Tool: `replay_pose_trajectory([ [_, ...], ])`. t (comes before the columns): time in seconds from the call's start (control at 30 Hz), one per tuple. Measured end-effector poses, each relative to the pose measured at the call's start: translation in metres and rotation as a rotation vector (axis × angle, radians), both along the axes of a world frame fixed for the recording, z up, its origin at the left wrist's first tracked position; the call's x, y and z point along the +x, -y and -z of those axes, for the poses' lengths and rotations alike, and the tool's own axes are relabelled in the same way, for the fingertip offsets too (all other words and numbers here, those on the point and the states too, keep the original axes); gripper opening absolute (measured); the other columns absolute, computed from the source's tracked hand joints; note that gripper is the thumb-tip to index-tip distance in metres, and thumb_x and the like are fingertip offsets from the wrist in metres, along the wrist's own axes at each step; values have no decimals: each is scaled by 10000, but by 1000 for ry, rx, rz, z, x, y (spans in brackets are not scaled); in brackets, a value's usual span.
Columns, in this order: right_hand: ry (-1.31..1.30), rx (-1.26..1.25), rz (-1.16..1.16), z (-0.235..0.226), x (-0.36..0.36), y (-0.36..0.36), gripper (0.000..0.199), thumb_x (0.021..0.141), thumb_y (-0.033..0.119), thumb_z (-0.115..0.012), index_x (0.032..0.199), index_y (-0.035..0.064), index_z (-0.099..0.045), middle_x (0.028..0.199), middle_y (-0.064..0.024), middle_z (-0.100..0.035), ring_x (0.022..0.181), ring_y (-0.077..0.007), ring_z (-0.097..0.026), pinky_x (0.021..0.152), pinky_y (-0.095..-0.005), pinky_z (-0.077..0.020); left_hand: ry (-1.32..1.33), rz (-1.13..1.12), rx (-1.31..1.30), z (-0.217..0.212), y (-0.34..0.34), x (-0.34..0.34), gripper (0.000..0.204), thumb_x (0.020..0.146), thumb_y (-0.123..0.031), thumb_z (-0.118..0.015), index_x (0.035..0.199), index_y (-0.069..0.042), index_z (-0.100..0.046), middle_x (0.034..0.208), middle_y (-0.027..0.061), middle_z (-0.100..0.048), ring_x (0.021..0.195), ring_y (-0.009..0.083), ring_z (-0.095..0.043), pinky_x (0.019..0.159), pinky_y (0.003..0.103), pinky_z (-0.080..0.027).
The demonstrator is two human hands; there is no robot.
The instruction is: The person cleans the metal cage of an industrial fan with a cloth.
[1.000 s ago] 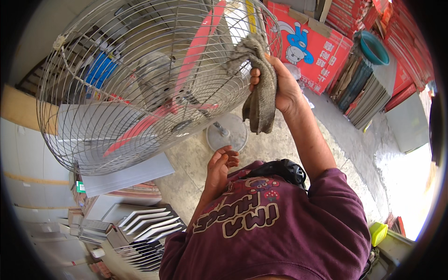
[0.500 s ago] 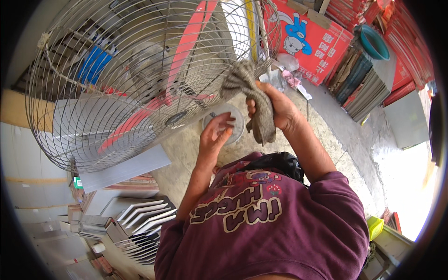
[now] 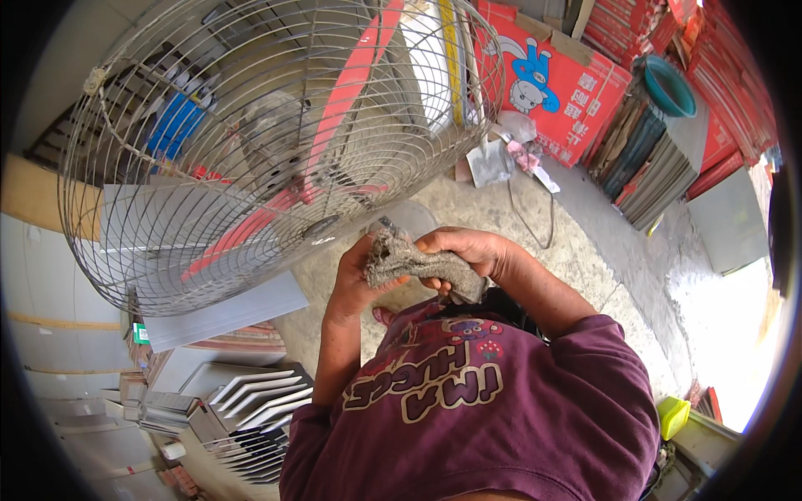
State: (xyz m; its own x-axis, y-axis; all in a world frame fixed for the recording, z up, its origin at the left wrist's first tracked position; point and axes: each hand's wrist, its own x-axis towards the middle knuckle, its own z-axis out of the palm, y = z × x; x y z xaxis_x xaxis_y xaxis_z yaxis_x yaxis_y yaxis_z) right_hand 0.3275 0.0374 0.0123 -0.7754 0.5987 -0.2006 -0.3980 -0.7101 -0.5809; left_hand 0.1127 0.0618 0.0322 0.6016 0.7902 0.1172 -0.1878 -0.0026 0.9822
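A crumpled grey-brown rag (image 3: 409,264) is bunched between my two hands in front of my body. My left hand (image 3: 355,271) grips its left end, with the fingers partly hidden under the cloth. Around its right part closes my right hand (image 3: 469,247), thumb on top. Just beyond my hands stands a large wire-caged fan (image 3: 251,230) with red blades (image 3: 341,104). The round base (image 3: 413,219) on the floor is partly covered by my hands and the rag.
A red carton (image 3: 555,92) leans at the back right, near stacked flat panels (image 3: 660,171) topped by a teal basin (image 3: 670,87). Loose plastic (image 3: 491,163) and a dark cord (image 3: 535,234) lie on the floor. White-edged tiles in a rack (image 3: 259,392) stand at left.
My right hand has brought the rag down and left, away from the fan cage. My left hand, previously bare with curled fingers, now grips the rag's other end.
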Motion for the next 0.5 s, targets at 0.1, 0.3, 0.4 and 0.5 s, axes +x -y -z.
replay_pose_trajectory([
  [0.1,67,142,58,-17,-1,3,552,876,499,-556,1167,31,-513,891,-119,-623,677,-165,-615,570,-264,-520,31,-75,-49,-1,5,0,450,720,-43,-771,1121,-6,-569,1043,41,-619,923,111,-571,835,261,-460],
  [0.3,397,804,475,-19,-12,14,650,761,321,-764,1232,21,-432,1114,-107,-545,1045,-177,-523,848,-311,-477,49,-300,-29,-4,9,8,420,747,-75,-763,1114,-5,-571,992,21,-622,900,102,-568,821,247,-449],
  [0.4,607,866,593,-30,-16,19,550,750,202,-764,1184,24,-478,1083,-120,-575,1005,-199,-569,838,-321,-484,115,-357,-46,-3,16,13,425,750,-79,-762,1123,-6,-569,1011,25,-616,912,104,-565,822,246,-448],
  [0.5,708,850,634,-35,-13,22,479,732,137,-750,1140,40,-519,1042,-129,-590,946,-237,-605,809,-330,-496,143,-349,-75,5,20,13,445,767,-96,-750,1152,-5,-547,1017,29,-613,910,109,-564,811,248,-451],
])
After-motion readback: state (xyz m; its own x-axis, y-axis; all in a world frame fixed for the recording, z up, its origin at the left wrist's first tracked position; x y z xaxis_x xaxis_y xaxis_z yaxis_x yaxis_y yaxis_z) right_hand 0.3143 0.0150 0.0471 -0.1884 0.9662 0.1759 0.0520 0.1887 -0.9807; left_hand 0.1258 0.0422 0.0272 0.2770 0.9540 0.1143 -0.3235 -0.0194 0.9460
